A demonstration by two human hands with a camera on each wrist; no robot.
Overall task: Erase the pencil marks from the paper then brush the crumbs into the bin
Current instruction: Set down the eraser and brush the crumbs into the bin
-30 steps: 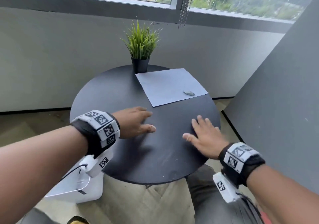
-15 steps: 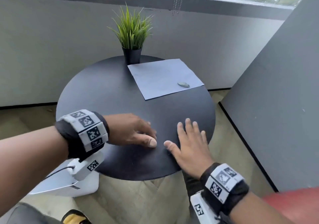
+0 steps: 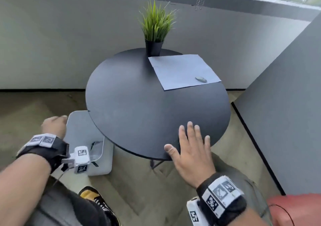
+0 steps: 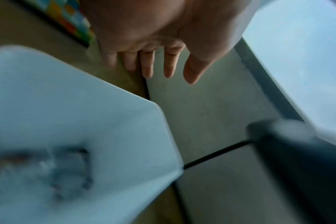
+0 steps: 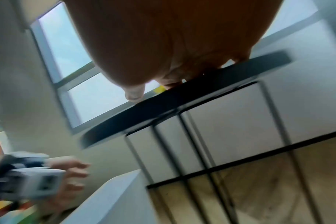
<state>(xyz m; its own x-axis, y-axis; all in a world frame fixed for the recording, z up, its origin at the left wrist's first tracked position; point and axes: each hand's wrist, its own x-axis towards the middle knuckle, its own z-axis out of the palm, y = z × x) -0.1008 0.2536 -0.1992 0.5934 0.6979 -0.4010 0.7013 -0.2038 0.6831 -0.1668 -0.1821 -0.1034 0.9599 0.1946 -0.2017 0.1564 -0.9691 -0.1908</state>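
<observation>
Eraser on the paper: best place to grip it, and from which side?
The eraser is a small, elongated grey lump lying flat near the paper's near-right corner. Probably best to come straight down from above and pinch across its narrow width, thumb and forefinger on the long sides. It lies low, so a side approach would likely just slide it. The right hand, flat on the table, is nearer.

Left hand (image 3: pixel 54 127) hangs low with loose, straight fingers (image 4: pixel 148 66); right hand (image 3: pixel 192 149) lies flat, fingers spread

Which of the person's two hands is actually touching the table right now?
The right hand, lying flat with spread fingers at the table's near edge. The left hand is off the table, over the white bin.
</observation>
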